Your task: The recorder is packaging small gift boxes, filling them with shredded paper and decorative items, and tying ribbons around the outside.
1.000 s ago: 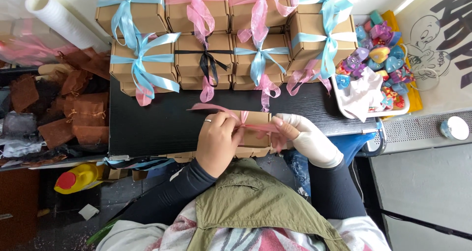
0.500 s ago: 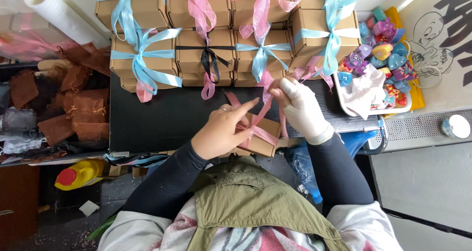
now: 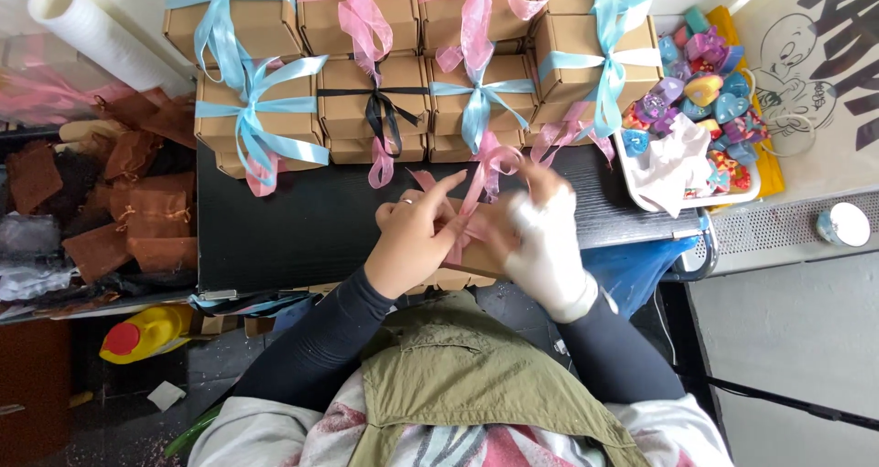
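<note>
Both hands pinch a pink ribbon (image 3: 482, 176): left hand (image 3: 414, 240) steadies the strand, right hand (image 3: 542, 238) forms the loop above the kraft box (image 3: 476, 258), frame centre.

Eight ribbon-tied cardboard boxes (image 3: 375, 101) show on top of the stack at the back of the black table (image 3: 293, 229): four with light blue ribbons, three with pink, one with black. A ninth box (image 3: 476, 256) lies under two hands, the left hand (image 3: 412, 243) and the right hand (image 3: 540, 238). One white tray (image 3: 682, 201) of coloured pieces, one white roll (image 3: 92, 32) and one yellow bottle (image 3: 151, 331) also show
</note>
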